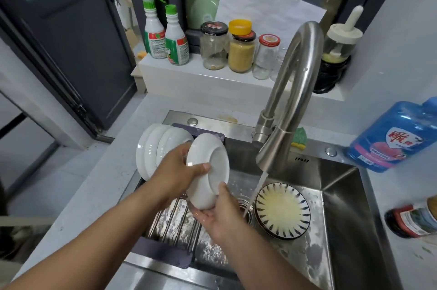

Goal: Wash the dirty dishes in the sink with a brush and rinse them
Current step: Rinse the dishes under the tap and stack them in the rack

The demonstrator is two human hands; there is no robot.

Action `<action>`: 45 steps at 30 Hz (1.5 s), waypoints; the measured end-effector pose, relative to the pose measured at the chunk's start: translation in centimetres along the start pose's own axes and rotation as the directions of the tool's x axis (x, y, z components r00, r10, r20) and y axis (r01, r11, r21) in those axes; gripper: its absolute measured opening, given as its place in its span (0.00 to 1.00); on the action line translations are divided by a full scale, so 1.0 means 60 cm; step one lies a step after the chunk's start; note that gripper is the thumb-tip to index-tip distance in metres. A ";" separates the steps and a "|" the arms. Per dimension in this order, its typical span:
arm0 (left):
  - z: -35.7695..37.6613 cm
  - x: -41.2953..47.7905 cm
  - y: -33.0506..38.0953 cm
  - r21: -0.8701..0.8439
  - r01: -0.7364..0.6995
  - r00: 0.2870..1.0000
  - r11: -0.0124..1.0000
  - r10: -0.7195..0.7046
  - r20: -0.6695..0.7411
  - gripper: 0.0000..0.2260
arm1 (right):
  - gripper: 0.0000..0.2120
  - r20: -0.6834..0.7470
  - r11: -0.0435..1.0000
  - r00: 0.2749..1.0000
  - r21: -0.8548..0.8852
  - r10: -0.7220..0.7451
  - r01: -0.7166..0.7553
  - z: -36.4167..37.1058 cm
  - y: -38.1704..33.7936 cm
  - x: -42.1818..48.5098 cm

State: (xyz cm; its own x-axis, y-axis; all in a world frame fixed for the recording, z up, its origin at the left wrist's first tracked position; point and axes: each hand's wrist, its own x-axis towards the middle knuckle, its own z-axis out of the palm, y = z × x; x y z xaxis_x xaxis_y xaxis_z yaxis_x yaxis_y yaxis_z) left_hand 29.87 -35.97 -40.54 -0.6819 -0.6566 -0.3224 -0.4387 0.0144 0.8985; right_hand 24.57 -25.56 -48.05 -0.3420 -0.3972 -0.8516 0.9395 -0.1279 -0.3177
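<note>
Far beyond the left hand (pixel 175 172) and right hand (pixel 218 215), on the ledge: three glass jars. Black-lidded jar (pixel 214 49) nearly empty, a little residue at the bottom; middle jar (pixel 241 54) filled with yellow grains, a loose yellow cap on top; red-lidded jar (pixel 265 59) seemingly empty. Well to the right of the right hand, a blue detergent bottle (pixel 397 138). Just right of that hand, on the sink (pixel 343 197) floor: a striped bowl (pixel 282 210) holding cloudy yellowish liquid, with the faucet stream (pixel 257 189) between hand and bowl.

Between both hands, tilted on edge, underside toward the camera: the white dish (pixel 208 166). Gripped at the upper rim by the left hand, thumb across the base; cupped from below by the right hand, thumb against the base. Just behind the left hand, white plates (pixel 155 148) standing on edge.
</note>
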 end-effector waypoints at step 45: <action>-0.064 0.180 -0.095 0.883 -0.436 0.827 0.174 0.464 0.317 0.25 | 0.18 -0.078 0.968 0.997 -0.250 -0.022 0.002 0.072 0.031 0.109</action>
State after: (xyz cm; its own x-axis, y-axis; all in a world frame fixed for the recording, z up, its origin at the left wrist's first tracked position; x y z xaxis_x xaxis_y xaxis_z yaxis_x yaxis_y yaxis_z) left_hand 27.26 -46.06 -48.01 -0.9531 -0.2975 0.0560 -0.2960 0.9546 0.0339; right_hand 24.12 -32.35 -52.39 -0.3630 -0.3224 -0.8742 0.9048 0.1024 -0.4134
